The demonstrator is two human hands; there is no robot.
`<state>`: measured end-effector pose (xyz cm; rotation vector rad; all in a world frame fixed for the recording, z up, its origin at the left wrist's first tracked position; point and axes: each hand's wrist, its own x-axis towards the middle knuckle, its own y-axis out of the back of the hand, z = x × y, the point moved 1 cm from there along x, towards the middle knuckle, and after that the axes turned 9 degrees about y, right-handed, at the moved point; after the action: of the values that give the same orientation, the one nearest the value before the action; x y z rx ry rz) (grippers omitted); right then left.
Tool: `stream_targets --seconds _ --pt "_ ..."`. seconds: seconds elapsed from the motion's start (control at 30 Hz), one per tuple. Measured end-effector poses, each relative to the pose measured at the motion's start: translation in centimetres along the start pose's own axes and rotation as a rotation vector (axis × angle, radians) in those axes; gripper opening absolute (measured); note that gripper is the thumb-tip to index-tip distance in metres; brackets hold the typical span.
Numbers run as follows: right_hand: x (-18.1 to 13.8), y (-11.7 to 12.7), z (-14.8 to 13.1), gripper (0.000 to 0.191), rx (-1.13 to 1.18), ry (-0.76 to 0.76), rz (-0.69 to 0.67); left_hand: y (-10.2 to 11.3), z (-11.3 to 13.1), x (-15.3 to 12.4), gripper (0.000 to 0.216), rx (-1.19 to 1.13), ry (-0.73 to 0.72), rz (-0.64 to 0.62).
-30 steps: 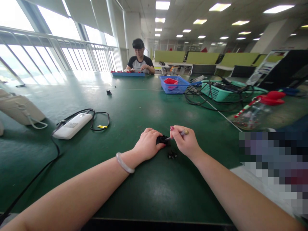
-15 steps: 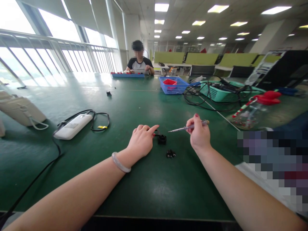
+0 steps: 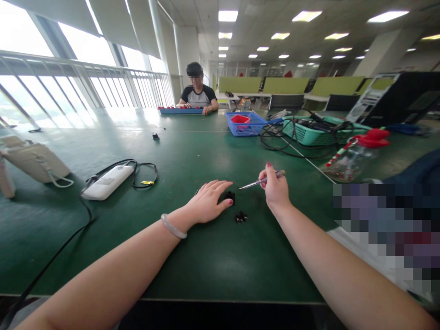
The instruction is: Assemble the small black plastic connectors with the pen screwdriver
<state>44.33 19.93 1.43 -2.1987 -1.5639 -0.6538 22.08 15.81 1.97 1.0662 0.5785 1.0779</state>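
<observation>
My left hand point(image 3: 209, 200) lies flat on the green table point(image 3: 206, 266), fingers stretched out, fingertips touching a small black part point(image 3: 230, 196). A second small black part point(image 3: 241, 216) sits just in front of it, untouched. My right hand point(image 3: 275, 189) is raised a little to the right and is closed on a thin screwdriver point(image 3: 261, 180), whose metal tip points left toward the first black part without touching it.
A white power bank point(image 3: 107, 182) with black cable lies at left, a beige bag point(image 3: 36, 161) beyond. A blue basket point(image 3: 244, 123), a teal basket point(image 3: 318, 131) of cables and a red-capped bottle point(image 3: 354, 154) stand at right. Another person point(image 3: 197, 91) sits at the far end.
My right hand lifted the screwdriver off the black part and drew back to the right. My left hand opened from a grip and now rests flat beside the part.
</observation>
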Motion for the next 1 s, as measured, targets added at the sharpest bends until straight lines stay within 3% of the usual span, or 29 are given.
stream_targets --seconds 0.17,0.33,0.53,0.67,0.9,1.0 --pt "0.3 0.3 0.7 0.056 -0.052 0.024 0.01 -0.6 2.7 -1.6 0.056 0.018 -0.092 -0.027" --pt "0.1 0.4 1.1 0.054 -0.055 0.0 0.04 -1.1 5.0 -4.2 0.035 0.029 -0.077 -0.022" --pt "-0.2 0.4 0.6 0.055 -0.082 -0.024 0.027 -0.1 4.9 -9.3 0.024 0.01 -0.047 -0.058" --pt "-0.3 0.4 0.4 0.057 -0.088 -0.003 0.027 1.4 1.7 -13.6 0.023 0.007 0.02 -0.062" --pt "-0.3 0.2 0.8 0.057 -0.093 0.005 0.033 4.6 -8.8 -19.0 0.028 0.174 0.084 0.064" --pt "-0.3 0.2 0.8 0.057 -0.105 0.009 0.024 5.7 -11.7 -20.3 0.032 0.216 0.08 0.1"
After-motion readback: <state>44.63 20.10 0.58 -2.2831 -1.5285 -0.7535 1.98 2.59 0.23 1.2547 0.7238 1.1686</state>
